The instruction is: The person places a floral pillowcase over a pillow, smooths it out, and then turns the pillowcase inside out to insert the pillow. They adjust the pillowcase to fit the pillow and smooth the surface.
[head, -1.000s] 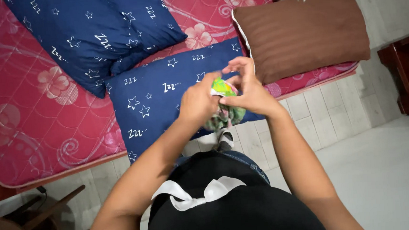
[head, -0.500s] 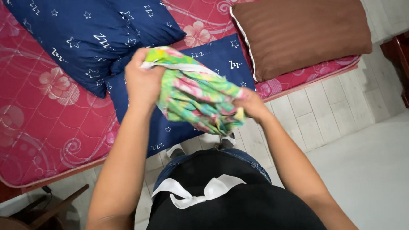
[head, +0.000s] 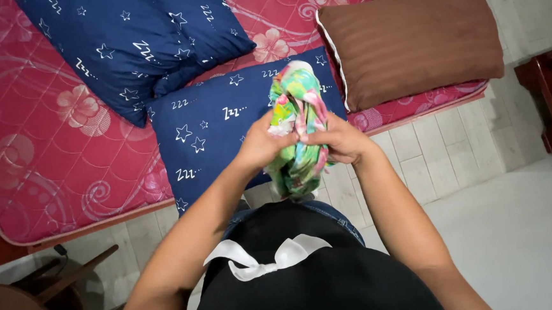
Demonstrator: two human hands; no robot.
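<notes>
— What is lying on the left?
— A pink floral mattress [head: 40,156] is carrying two navy star pillows [head: 135,42].
— And the hands?
— The left hand [head: 261,144] and right hand [head: 340,138] are both gripping a bunched green-and-pink cloth [head: 298,118], holding it above the nearer navy pillow.
— Farther right?
— A brown striped pillow [head: 409,38] is resting on the mattress.

Bright, even indoor light; sharp, edges slightly warped.
</notes>
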